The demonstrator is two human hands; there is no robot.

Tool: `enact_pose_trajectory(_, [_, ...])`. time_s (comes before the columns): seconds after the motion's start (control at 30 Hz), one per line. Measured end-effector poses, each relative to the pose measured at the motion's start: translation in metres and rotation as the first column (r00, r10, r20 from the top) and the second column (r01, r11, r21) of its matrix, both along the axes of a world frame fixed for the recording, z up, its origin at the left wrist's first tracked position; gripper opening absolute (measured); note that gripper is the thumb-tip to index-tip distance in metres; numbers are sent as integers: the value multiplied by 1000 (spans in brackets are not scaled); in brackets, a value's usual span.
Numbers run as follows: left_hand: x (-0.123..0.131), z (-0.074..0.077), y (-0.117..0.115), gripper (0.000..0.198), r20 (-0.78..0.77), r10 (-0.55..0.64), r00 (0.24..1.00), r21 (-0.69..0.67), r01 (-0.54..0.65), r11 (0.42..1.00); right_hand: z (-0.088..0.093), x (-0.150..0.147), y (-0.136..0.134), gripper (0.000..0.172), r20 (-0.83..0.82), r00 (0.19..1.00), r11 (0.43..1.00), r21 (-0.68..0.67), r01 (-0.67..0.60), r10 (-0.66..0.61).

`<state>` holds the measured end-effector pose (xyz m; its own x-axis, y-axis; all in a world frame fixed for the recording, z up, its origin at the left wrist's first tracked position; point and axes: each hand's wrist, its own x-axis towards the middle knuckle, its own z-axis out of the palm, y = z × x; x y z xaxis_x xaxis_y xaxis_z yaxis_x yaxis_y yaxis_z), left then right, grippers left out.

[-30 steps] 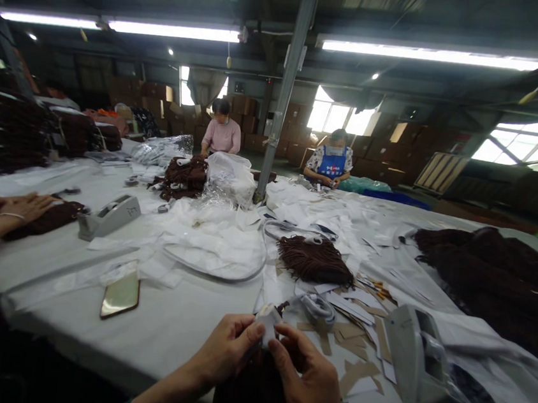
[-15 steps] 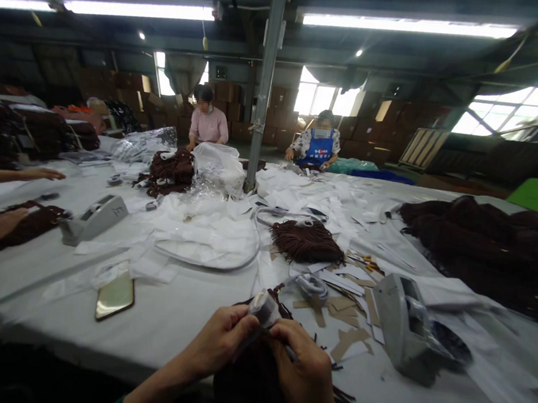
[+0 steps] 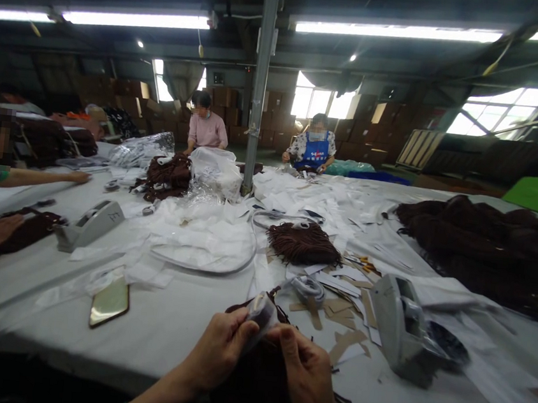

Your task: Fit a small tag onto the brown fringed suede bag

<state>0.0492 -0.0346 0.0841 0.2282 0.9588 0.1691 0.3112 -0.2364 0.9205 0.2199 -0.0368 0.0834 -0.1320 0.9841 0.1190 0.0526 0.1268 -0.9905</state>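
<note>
Close in front of me lies a dark brown fringed bag (image 3: 252, 389), with thin fringe strips trailing out at its right. A thin whitish, partly see-through wrapping (image 3: 261, 313) is bunched round a small part at its top; what is inside cannot be made out. My left hand (image 3: 219, 350) is closed on the left side of this wrapping, thumb on top. On the other side my right hand (image 3: 306, 369) pinches its edge between thumb and fingers. Just beyond my hands sits a coiled grey-white strap (image 3: 308, 288), and behind it another brown fringed bag (image 3: 304, 242).
A grey tape dispenser (image 3: 397, 327) stands right of my hands, near cardboard scraps (image 3: 346, 315). A phone (image 3: 110, 300) lies at left, below a second dispenser (image 3: 91, 224). A co-worker's hand (image 3: 1, 229) rests on brown material. A post (image 3: 260, 85) rises mid-table; a dark pile (image 3: 475, 249) lies right.
The wrapping has turned slightly in my hands, and my right fingers have shifted along its edge. At left, the co-worker has leaned into view with one arm reaching farther across the table.
</note>
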Motion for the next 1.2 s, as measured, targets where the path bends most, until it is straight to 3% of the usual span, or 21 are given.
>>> enact_pose_trajectory(0.1, [2, -2, 0, 37, -18, 4, 1000, 29, -3, 1000, -4, -5, 0, 48, -138, 990, 987, -160, 13, -36])
enact_pose_trajectory(0.23, [1, -8, 1, 38, -21, 10, 1000, 27, -9, 1000, -10, -13, 1, 31, -380, 924, 960, -272, -69, -41])
enact_pose_trajectory(0.37, [-2, -8, 2, 38, 10, 7, 1000, 12, -7, 1000, -9, -17, 4, 48, -456, 889, 960, -266, -89, -44])
enact_pose_trajectory(0.43, [-3, -6, 2, 39, 25, -13, 1000, 7, 13, 1000, -11, -16, 5, 48, -430, 903, 950, -271, -153, 22])
enact_pose_trajectory(0.5, [-4, -7, 2, 39, 30, -36, 999, 10, 36, 999, -16, -13, 4, 38, -392, 916, 936, -282, -211, 88])
enact_pose_trajectory(0.57, [-5, -9, 2, 40, 38, -40, 998, -9, 40, 999, -22, -8, 2, 31, -325, 942, 939, -288, -188, 89])
enact_pose_trajectory(0.63, [-6, -11, 3, 40, 47, -25, 999, -45, 27, 999, -24, -2, 2, 34, -201, 979, 973, -231, -15, -33])
enact_pose_trajectory(0.73, [-6, -10, 5, 39, 22, -61, 998, -72, 63, 995, -15, 6, 5, 32, 35, 963, 963, 66, 263, -266])
enact_pose_trajectory(0.77, [-5, -8, 5, 39, -1, -93, 996, -64, 93, 994, -10, 6, 8, 30, 112, 953, 948, 186, 258, -281])
enact_pose_trajectory(0.83, [-4, -4, 4, 38, -46, -161, 986, -54, 159, 986, -3, 4, 14, 26, 278, 937, 927, 362, 102, -212])
enact_pose_trajectory(0.93, [-3, -1, 0, 38, -42, -210, 977, -75, 206, 976, -5, -5, 20, 26, 438, 885, 883, 465, -70, -161])
enact_pose_trajectory(1.07, [-5, -14, -2, 41, 59, -144, 988, -147, 151, 977, -21, -18, 22, 27, 399, 883, 871, 490, 20, -245])
enact_pose_trajectory(1.2, [-12, -33, 6, 49, 214, 56, 975, -314, 14, 949, -20, -16, 20, 29, 216, 926, 926, 289, 242, -309])
